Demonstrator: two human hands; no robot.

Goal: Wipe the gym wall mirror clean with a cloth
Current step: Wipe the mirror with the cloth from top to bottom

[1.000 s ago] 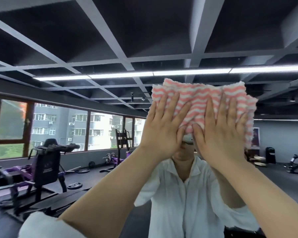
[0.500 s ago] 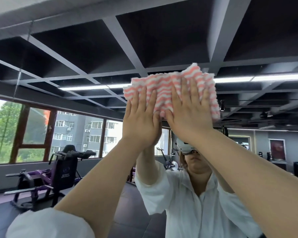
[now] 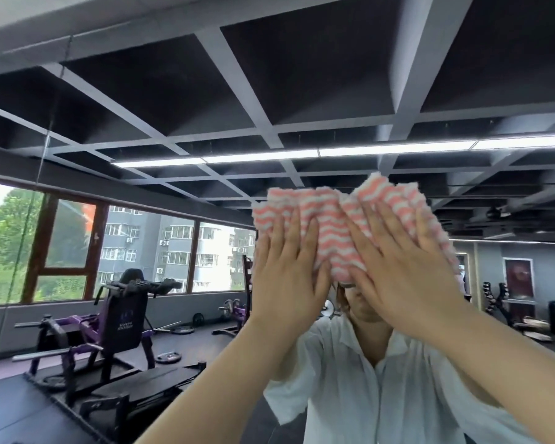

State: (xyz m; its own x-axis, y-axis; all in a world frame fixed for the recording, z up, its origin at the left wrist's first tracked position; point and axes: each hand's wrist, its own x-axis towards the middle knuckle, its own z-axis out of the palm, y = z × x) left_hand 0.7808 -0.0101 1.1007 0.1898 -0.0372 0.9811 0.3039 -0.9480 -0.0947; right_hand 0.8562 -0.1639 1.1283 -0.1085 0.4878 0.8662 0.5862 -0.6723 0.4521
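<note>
A pink-and-white striped cloth (image 3: 330,225) lies flat against the wall mirror (image 3: 180,100), which fills the whole view and reflects the gym. My left hand (image 3: 285,270) presses the cloth's left part with straight, spread fingers. My right hand (image 3: 404,267) presses its right part the same way. Both arms reach up and forward. Behind the cloth, the mirror shows my reflection in a white shirt (image 3: 382,389).
A vertical seam (image 3: 50,136) between mirror panels runs down the left side. Reflected in the glass are a purple weight machine (image 3: 109,325), windows, ceiling beams and a light strip (image 3: 302,153).
Both hands slid the cloth up and left across the glass, then back down and to the right. The view tilted up and dropped again.
</note>
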